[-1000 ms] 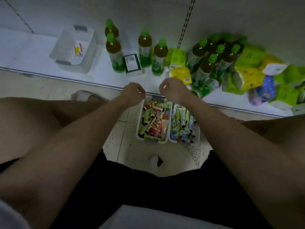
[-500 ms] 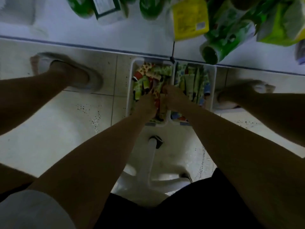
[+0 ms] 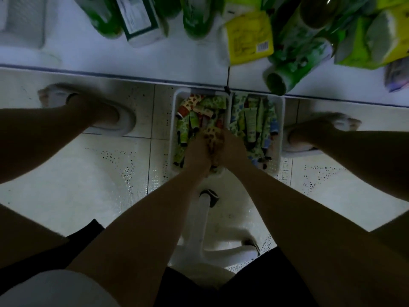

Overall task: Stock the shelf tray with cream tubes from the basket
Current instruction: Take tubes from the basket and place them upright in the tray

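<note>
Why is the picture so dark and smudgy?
Head view: dim light leaves the arms and both hands, left hand and right hand, nearly silhouetted over the white plastic basket of patterned cream tubes; green bottles on the shelf are blurred, and the wide lens bends the edges.

White plastic basket (image 3: 279,138), glossy printed cream tubes (image 3: 250,120), glossy speckled floor tiles (image 3: 93,171), smooth white shelf (image 3: 88,56)

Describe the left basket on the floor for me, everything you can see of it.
The left basket is a white rectangular tub, plastic by its look, standing on the tiled floor below the shelf edge, side by side with a second white basket. It is heaped with small patterned cream tubes, mostly green and orange. The left hand and right hand reach into its near end, gathering tubes.
</note>
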